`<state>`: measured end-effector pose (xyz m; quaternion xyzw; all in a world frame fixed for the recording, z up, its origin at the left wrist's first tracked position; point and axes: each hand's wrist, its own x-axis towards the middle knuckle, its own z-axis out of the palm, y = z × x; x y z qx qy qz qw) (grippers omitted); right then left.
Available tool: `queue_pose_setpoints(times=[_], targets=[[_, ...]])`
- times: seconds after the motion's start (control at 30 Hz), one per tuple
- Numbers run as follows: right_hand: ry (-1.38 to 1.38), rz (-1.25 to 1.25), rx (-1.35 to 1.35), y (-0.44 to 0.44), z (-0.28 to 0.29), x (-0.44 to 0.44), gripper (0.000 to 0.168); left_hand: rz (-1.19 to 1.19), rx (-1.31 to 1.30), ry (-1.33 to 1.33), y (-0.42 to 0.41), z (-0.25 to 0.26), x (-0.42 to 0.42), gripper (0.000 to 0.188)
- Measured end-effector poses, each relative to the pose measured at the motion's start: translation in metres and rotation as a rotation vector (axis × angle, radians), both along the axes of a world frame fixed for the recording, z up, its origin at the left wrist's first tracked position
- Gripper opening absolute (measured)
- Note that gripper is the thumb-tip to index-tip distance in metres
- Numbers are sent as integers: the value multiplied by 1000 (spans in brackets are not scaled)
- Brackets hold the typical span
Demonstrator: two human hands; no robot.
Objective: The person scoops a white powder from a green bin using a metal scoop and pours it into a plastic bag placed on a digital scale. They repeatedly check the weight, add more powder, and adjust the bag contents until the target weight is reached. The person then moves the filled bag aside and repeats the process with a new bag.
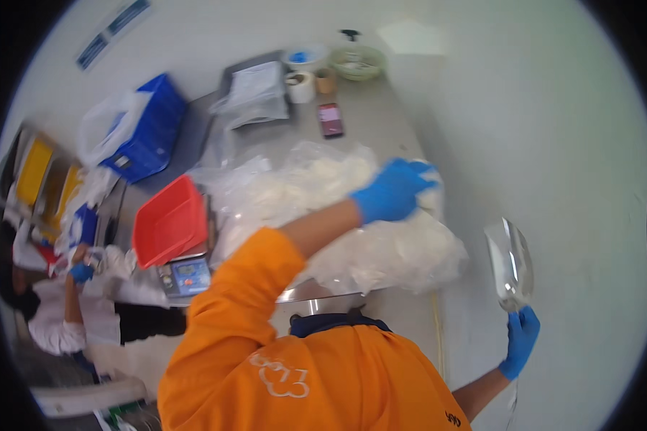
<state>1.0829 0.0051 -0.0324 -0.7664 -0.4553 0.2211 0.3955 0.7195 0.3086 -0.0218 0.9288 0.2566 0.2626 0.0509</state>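
Observation:
My left hand (393, 191), in a blue glove, reaches across the table and is closed at the right end of a clear plastic bag (323, 172) of whitish contents. Motion blur hides some of its fingertips. A second bulging clear bag (393, 253) with similar pale contents lies along the near edge, below my left wrist. Off the table to the right, my right hand (522, 336), also blue-gloved, grips the handle end of a shiny metal scoop (511, 266). The scoop's blade points towards the top of the picture.
A red plastic tray (170, 223) rests on a scale (191, 276) at the left. Behind stand a blue crate (151, 132), a tray of plastic bags (256, 89), tape rolls (301, 86), a phone (330, 119) and a green basket (357, 63). A co-worker (70, 312) is at the far left.

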Motion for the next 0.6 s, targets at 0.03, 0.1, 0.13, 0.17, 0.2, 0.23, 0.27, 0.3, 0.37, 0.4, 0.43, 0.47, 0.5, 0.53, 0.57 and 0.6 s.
queue_pose_setpoints(times=[0.03,0.1,0.13,0.17,0.2,0.23,0.27,0.3,0.37,0.4,0.43,0.47,0.5,0.53,0.57,0.6], targets=[[-12,-14,-34,-4,10,-5,23,-17,-7,148,-1,-11,16,52],[-42,10,16,-7,12,-6,25,79,-112,563,2,-49,37,52],[-45,14,18,-12,10,-4,24,110,-212,792,0,-38,44,56],[-51,22,20,-16,9,-2,23,96,-250,743,1,-37,33,55],[-51,33,23,-10,14,-7,23,86,-288,697,1,-36,23,53],[-35,29,6,-3,19,-14,22,74,-324,650,1,-36,12,52],[-20,21,-12,-1,24,-22,22,71,-144,359,-1,-38,-7,43],[-8,-9,-36,-1,33,-32,21,43,-161,211,-4,-18,-28,39],[-25,-9,-48,5,41,-45,21,132,-183,71,-4,40,-92,33],[-31,-5,-56,8,42,-52,21,248,-194,81,2,56,-133,30],[-38,13,-57,9,42,-56,15,345,-146,73,14,64,-181,24],[-44,28,-57,10,42,-57,12,557,-125,160,30,66,-229,20],[-49,42,-53,10,41,-62,13,627,-52,266,49,66,-286,23],[-43,31,-51,9,42,-74,14,719,-83,503,59,73,-334,25],[-37,34,-51,11,46,-87,16,794,-192,737,77,59,-388,29],[-28,34,-51,13,47,-101,18,763,-355,872,96,41,-439,32]])
